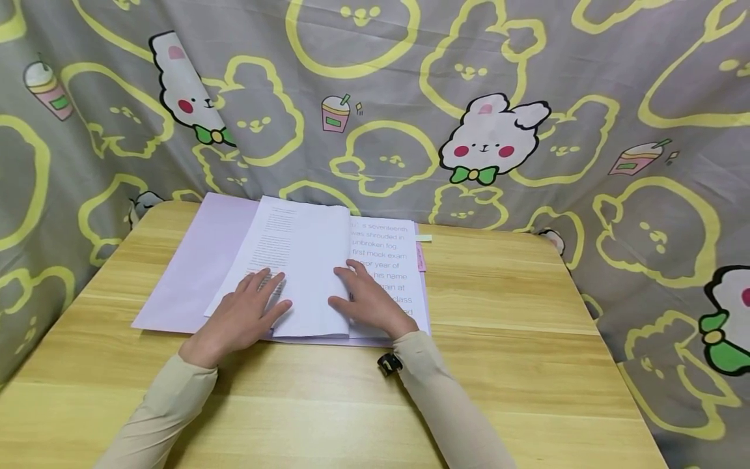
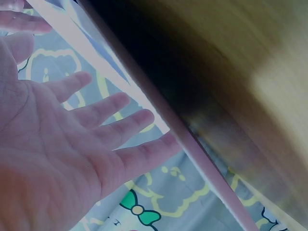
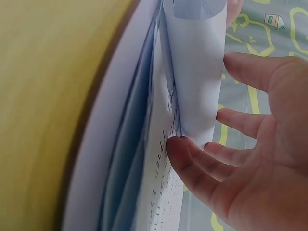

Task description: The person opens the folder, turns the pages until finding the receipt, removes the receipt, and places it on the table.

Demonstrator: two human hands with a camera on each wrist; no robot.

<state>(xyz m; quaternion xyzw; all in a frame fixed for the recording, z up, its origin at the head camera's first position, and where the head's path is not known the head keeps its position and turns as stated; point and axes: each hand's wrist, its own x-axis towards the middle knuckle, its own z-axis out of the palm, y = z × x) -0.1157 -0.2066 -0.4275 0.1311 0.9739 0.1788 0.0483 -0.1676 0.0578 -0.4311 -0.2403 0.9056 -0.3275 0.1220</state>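
Note:
A lilac folder (image 1: 202,260) lies spread on the table with white printed pages in it. One white sheet (image 1: 316,267) bows over the middle, its blank face up and its right side curved in a fold. My left hand (image 1: 246,312) lies over the small-print page (image 1: 237,280) at the left, fingers spread and straight. In the left wrist view its fingertips reach the page edge. My right hand (image 1: 372,299) touches the fold with relaxed fingers, and in the right wrist view fingertips (image 3: 180,144) meet the large-print page (image 3: 161,168) beside the curved sheet (image 3: 197,72).
Colored tabs (image 1: 422,255) stick out from the folder's right edge. A black band (image 1: 389,365) sits at the right wrist. The wooden table (image 1: 504,365) extends around the folder, and a grey patterned curtain (image 1: 398,91) hangs along its back and sides.

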